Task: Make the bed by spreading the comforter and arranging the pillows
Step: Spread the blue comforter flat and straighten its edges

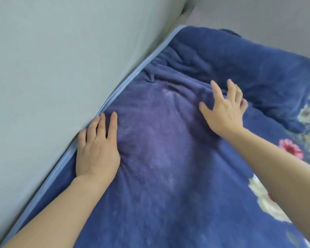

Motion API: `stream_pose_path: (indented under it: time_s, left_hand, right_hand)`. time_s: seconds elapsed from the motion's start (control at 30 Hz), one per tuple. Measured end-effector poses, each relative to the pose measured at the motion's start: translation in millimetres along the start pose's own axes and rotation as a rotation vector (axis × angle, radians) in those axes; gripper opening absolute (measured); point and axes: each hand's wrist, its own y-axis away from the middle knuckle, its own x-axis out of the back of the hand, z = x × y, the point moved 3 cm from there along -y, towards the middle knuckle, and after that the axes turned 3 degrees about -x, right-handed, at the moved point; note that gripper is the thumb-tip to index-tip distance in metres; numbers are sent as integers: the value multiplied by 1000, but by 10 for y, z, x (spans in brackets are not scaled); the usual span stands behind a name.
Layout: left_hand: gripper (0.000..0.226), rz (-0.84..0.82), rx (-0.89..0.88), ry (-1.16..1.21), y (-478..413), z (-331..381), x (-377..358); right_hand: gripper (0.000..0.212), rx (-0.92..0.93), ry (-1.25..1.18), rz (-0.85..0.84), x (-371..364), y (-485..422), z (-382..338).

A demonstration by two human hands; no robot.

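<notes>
A dark blue fleece comforter [161,158] with white and pink flowers on its right side covers the bed. Its light blue trimmed edge [125,83] runs along the wall. My left hand [97,149] lies flat on the comforter next to that edge, fingers straight. My right hand [224,108] rests on the fabric farther up, fingers spread, beside a raised fold. Wrinkles bunch above the hands near the edge. A bulge under blue fabric [258,68] at the upper right may be a pillow; I cannot tell.
A pale grey-green wall [52,68] runs tight along the bed's left side. A lighter wall [258,18] closes the far end. The flowered part of the comforter [268,199] runs on to the right.
</notes>
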Motion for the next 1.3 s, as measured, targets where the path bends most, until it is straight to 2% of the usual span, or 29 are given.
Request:
stream_pose_path:
  time_s: [0.07,0.1,0.17,0.2,0.27,0.33,0.43,0.5,0.63,0.67,0.7,0.73,0.77,0.8,0.87,0.93,1.0,1.07,1.13,1.17,1.23,1.3]
  left_hand:
    - [79,-136,-8,-52,-51,88,65]
    - [77,-208,3,-73,-89,163,106]
    - [68,-284,127,-60,-236,321,232]
    - [58,-267,158,-29,-354,426,300]
    - [42,-97,113,103,-600,609,374]
    - [52,4,-20,168,-920,899,322]
    - [66,-11,-156,203,-1603,1328,165]
    - [69,-59,-150,179,-2005,1451,-24]
    - [74,-20,-110,194,-2193,1435,-206]
    - [74,-32,-104,204,-2216,1441,-224]
    - [74,-39,-98,209,-2224,1446,-231]
    - [74,-50,-94,207,-2231,1445,-234]
    - [73,-68,-83,210,-2259,1446,-226]
    - [73,-82,-76,213,-2272,1450,-220]
    - [73,-119,-65,203,-2261,1454,-213]
    - [72,-151,-54,202,-2253,1459,-206]
    - [72,-175,-52,195,-2270,1461,-202]
    - [72,-200,-48,181,-2278,1460,-206]
    - [71,-206,-50,169,-2275,1458,-212]
    - [71,-213,-48,167,-2280,1459,-214]
    - [72,-234,-41,166,-2300,1454,-216]
    - [72,-252,-36,168,-2307,1447,-207]
  right_hand:
    - [73,-185,19,-260,-187,-27,327]
    - [74,-205,18,-346,-281,-67,376]
    - [75,-169,20,-398,-361,-194,365]
    - [76,-156,26,-417,-353,-262,371]
    - [80,-142,43,-473,-338,-378,393]
    - [82,-123,53,-525,-314,-472,450]
    - [84,-74,10,-544,-310,-567,495]
    - [84,-65,-39,-538,-316,-640,573]
    - [84,-63,-30,-603,-215,-634,552]
    - [79,-43,29,-619,-136,-701,520]
    - [64,12,60,-608,-10,-817,468]
    - [39,69,18,-570,163,-993,404]
    - [20,83,-129,-538,314,-1230,372]
    - [25,45,-313,-493,472,-1488,368]
    - [27,-143,-684,-423,692,-1963,435]
    - [21,-335,-913,-325,759,-2328,540]
    - [8,-380,-821,-262,679,-2646,620]
    - [37,-373,-455,-306,599,-2929,704]
    - [64,-327,-8,-452,631,-3101,794]
    - [64,-299,134,-582,636,-3115,828]
    - [41,-247,252,-837,553,-3065,887]
    - [33,-240,262,-846,473,-3112,907]
